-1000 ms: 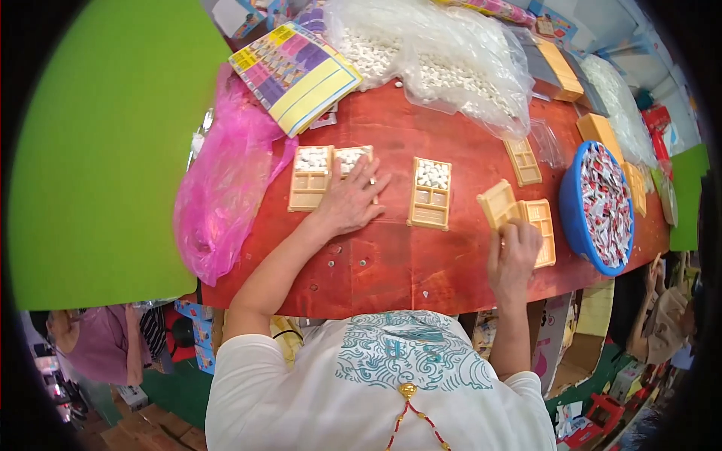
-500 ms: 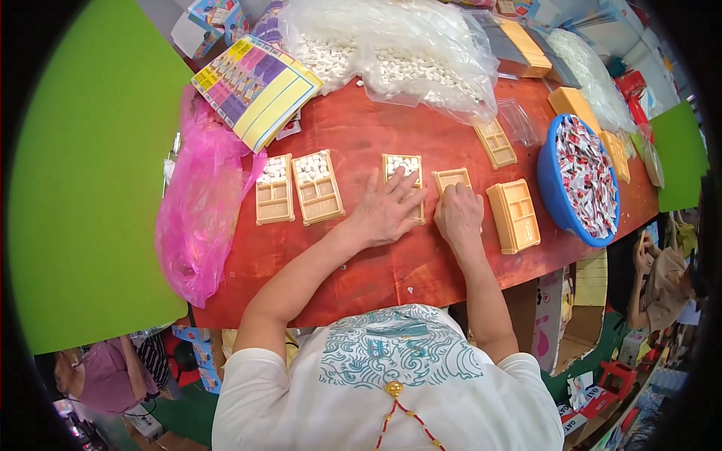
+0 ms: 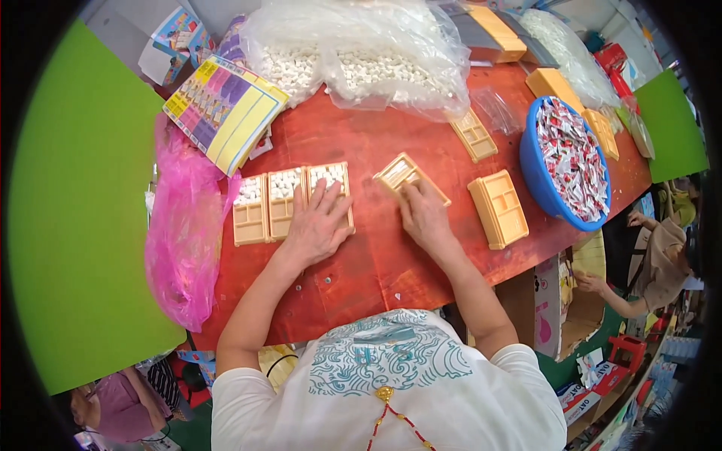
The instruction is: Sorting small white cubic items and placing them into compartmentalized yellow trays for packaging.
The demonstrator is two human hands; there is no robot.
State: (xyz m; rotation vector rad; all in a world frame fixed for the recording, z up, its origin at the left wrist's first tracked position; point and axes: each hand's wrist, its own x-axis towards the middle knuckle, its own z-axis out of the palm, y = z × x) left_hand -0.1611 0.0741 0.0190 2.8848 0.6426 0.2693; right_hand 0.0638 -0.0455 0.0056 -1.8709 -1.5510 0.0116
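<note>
My left hand (image 3: 317, 229) lies flat, fingers spread, over a tan compartment tray (image 3: 338, 172) with small white pieces in its far compartment. That tray stands side by side with a middle tray (image 3: 281, 212) and a left tray (image 3: 250, 224), both with white pieces in their far compartments. To the right, my right hand (image 3: 426, 216) is closed on the near side of another tan tray (image 3: 401, 175), which sits slanted. My fingers hide part of it, and I see no white pieces in what shows. Farther right is a stack of tan trays (image 3: 499, 208).
A clear plastic bag (image 3: 361, 64) of white pieces lies at the back. A blue basin (image 3: 543, 184) of small sachets stands right, near a lone tray (image 3: 474, 135). On the left are a pink plastic bag (image 3: 183, 248) and a printed card sheet (image 3: 226, 113). Other people sit beyond the table.
My left hand has slid its filled tray leftward against the other two, which now stand together. My right hand has moved left, and its tray has turned slantwise.
</note>
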